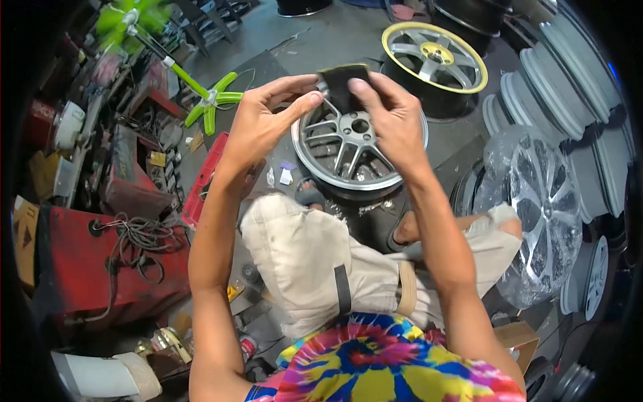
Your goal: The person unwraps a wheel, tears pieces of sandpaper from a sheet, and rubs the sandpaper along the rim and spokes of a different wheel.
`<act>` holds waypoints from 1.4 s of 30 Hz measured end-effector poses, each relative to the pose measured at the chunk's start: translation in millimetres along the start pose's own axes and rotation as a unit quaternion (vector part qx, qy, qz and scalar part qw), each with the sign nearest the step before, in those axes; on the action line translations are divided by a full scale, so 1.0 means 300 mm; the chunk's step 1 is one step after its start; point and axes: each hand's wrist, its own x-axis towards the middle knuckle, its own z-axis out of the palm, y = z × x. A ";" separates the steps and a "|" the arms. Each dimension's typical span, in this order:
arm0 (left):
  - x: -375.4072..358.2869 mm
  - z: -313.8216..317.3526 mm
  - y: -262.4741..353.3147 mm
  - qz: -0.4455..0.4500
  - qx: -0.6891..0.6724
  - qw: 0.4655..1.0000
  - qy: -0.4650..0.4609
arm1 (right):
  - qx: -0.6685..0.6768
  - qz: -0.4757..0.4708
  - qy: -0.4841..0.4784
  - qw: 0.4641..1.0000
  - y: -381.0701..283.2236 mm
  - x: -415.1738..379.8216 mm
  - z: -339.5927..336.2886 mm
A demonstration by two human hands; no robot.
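My right hand [398,120] pinches a piece of black sandpaper [343,84] with a yellowish top edge, its thumb pressed on the face towards me. My left hand [274,120] is raised beside it, thumb and fingers apart, with the fingertips right at the sheet's left edge. Below both hands lies a silver multi-spoke wheel rim [348,151], face up on the floor between my feet. The sheet and my right hand overlap its far side in this view.
A yellow-lipped rim [435,57] stands beyond to the right. Stacked grey rims [536,87] and a plastic-wrapped wheel [536,208] line the right side. At left are a green fan [214,99], a red toolbox [204,177] and a red machine with coiled cable [80,248].
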 end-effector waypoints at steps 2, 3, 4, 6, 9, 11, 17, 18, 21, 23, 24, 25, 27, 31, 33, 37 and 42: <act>0.038 -0.056 -0.104 -0.003 -0.003 1.000 0.017 | -0.114 0.032 -0.028 0.993 0.029 0.024 -0.095; 0.056 -0.088 -0.166 -0.023 -0.017 1.000 0.013 | -0.153 0.046 -0.050 0.986 0.092 0.034 -0.160; 0.073 -0.128 -0.247 -0.056 -0.034 0.998 0.006 | -0.190 0.056 -0.075 0.977 0.171 0.047 -0.226; 0.088 -0.185 -0.434 -0.124 -0.037 0.990 0.046 | -0.303 0.143 -0.143 0.931 0.264 0.032 -0.372; 0.067 -0.254 -0.825 -0.216 -0.085 0.970 0.075 | -0.302 0.405 -0.141 0.851 0.439 -0.046 -0.569; 0.041 -0.254 -1.014 -0.292 -0.070 0.950 0.083 | -0.316 0.498 -0.121 0.799 0.525 -0.102 -0.643; 0.121 -0.146 -1.395 -0.334 -0.072 0.939 0.045 | -0.125 0.643 0.029 0.755 0.725 -0.167 -0.623; 0.153 -0.127 -1.402 -0.331 -0.063 0.941 0.040 | -0.130 0.656 0.027 0.743 0.743 -0.169 -0.620; 0.221 -0.089 -1.430 -0.281 -0.008 0.960 0.006 | -0.145 0.689 0.071 0.707 0.733 -0.128 -0.603; 0.224 -0.081 -1.470 -0.265 0.005 0.964 -0.014 | -0.181 0.693 0.045 0.696 0.707 -0.089 -0.604; 0.213 -0.090 -1.477 -0.275 0.001 0.961 -0.027 | -0.204 0.692 0.030 0.692 0.705 -0.074 -0.597; 0.182 -0.088 -1.478 -0.288 0.005 0.957 -0.029 | -0.221 0.687 0.023 0.692 0.712 -0.067 -0.618; 0.101 -0.057 -1.443 -0.141 0.185 0.972 0.035 | -0.264 0.653 0.001 0.710 0.718 -0.042 -0.670; -0.154 0.074 -1.170 -0.426 -0.157 0.890 0.034 | -0.295 0.562 0.020 0.772 0.734 0.039 -0.830; -0.240 0.139 -1.124 -0.460 -0.255 0.850 0.039 | -0.323 0.483 0.040 0.813 0.764 0.046 -0.906; -0.311 0.124 -1.166 -0.451 -0.331 0.828 0.041 | -0.448 0.241 -0.069 0.858 0.693 0.046 -0.605; -0.302 0.124 -1.184 -0.416 -0.249 0.864 0.136 | -0.305 0.097 -0.302 0.898 0.766 -0.177 -0.105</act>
